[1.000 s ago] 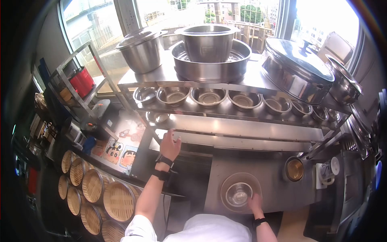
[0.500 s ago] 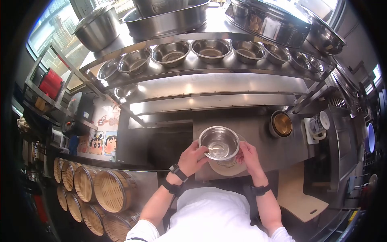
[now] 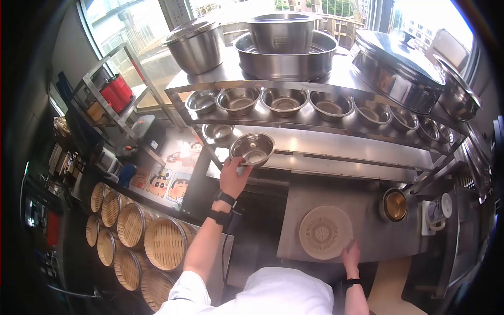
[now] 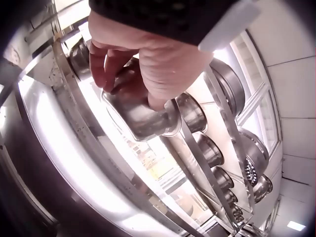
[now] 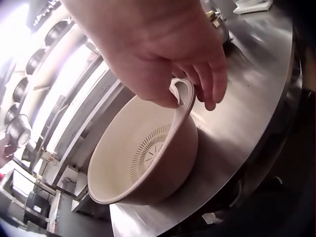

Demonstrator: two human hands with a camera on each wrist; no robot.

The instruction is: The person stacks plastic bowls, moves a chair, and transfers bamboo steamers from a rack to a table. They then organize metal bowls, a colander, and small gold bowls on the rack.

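Observation:
My left hand (image 3: pixel 234 181) pinches the rim of a steel bowl (image 3: pixel 253 148), raised in front of the lower shelf. In the left wrist view that hand (image 4: pixel 148 59) has its thumb and fingers on the bowl (image 4: pixel 138 111). A beige basin with a slotted bottom (image 3: pixel 326 232) stands on the steel counter at the right. At its near right rim is my right hand (image 3: pixel 351 255). Seen from the right wrist, the thumb of this hand (image 5: pixel 158 54) is at the looped handle of the basin (image 5: pixel 173 168), fingers curved down outside it.
Steel bowls (image 3: pixel 284 102) line the shelf, with one more bowl (image 3: pixel 218 132) below at its left end. Large pots (image 3: pixel 283 34) stand on top. Bamboo steamers (image 3: pixel 166 243) are stacked at left; a gold-toned pot (image 3: pixel 395 205) and a scale with a jug (image 3: pixel 436 212) are at right.
The steel bowl, held by both hands over the basin half a second ago, is now in my left hand alone, up and left by the shelf. My right hand has moved to the basin's rim.

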